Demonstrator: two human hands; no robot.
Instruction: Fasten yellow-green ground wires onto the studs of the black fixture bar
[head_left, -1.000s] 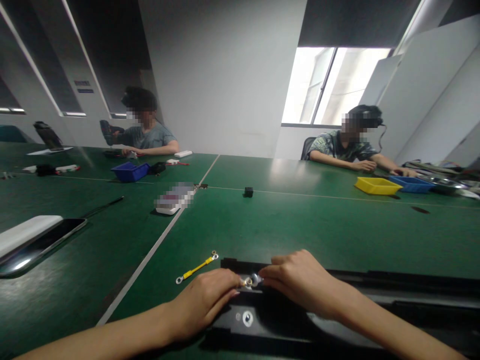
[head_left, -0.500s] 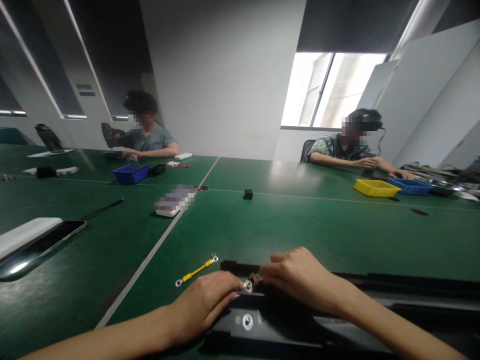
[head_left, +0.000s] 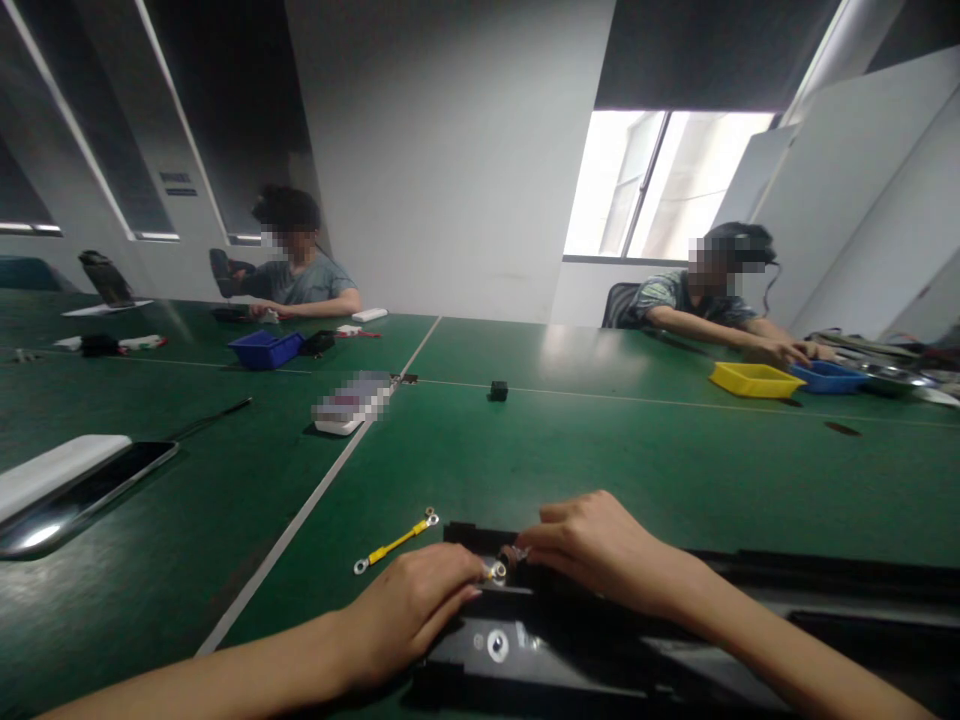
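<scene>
My left hand (head_left: 420,590) is closed in a pinch at the left end of a long black metal housing (head_left: 555,655). From its fingertips sticks a ring terminal (head_left: 498,571) with a bit of yellow, like the end of a short yellow wire; the rest is hidden by the hand. Just right of the ring, my right hand (head_left: 600,545) pinches small shiny hardware too small to name. On the table beyond my left hand lies another yellow wire (head_left: 395,542) with a ring terminal at each end. A small nut (head_left: 429,511) sits by its far end.
A phone (head_left: 90,500) and a white power bank (head_left: 67,475) lie at the left. Farther off are a small black cube (head_left: 499,391), a blue bin (head_left: 262,350), a yellow bin (head_left: 754,380) and another blue bin (head_left: 832,377). Two people sit across the green table (head_left: 622,440).
My hands stay nearly in place, with only slight finger movement at the hardware. The person at the right has reached forward toward the blue bin. The view has shifted slightly.
</scene>
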